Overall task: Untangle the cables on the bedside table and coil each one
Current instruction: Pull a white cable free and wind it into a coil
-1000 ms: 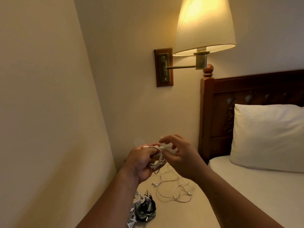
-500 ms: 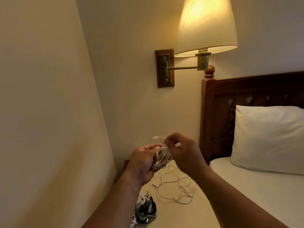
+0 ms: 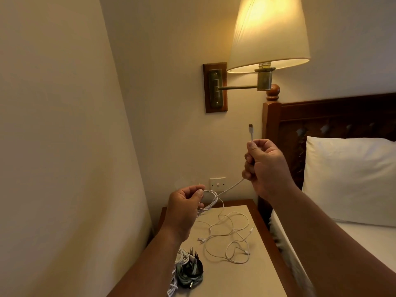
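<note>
Fingers (image 3: 198, 193) of left hand (image 3: 184, 207) pinch white cable (image 3: 230, 187) loops; right hand (image 3: 264, 166) fingers clamp same cable.

2 bare forearms (image 3: 317, 230); left hand (image 3: 184, 206), right hand (image 3: 265, 166).

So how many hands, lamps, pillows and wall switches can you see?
Hands: 2, the left hand and the right hand, each gripping the white cable.
Lamps: 1, the lamp on the wall.
Pillows: 1, the pillow.
Wall switches: 1, the wall switch.
Total: 5.
</note>
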